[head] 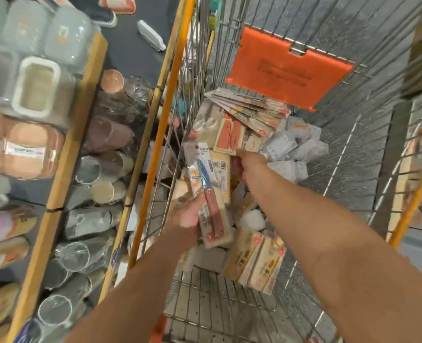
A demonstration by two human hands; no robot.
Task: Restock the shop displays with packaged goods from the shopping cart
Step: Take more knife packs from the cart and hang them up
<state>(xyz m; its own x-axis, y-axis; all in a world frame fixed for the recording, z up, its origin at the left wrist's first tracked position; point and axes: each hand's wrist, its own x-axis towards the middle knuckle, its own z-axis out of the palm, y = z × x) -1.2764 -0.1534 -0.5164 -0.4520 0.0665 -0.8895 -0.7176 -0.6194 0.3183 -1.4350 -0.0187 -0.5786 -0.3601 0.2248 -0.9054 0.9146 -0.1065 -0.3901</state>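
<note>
Both my arms reach down into the wire shopping cart. My left hand grips a stack of carded packs; the top one is a knife pack with a blue blade and a reddish handle. My right hand reaches deeper and pinches the lower edge of a carded pack with a red item. Around it lie a fan of flat carded packs, grey bagged items and cream wrapped packs.
An orange flap hangs on the cart's far wall. Left of the cart stands a yellow-edged shelf unit with clear storage boxes, peach containers, and rows of glasses and cups lying on their sides. Grey floor shows through the cart's right side.
</note>
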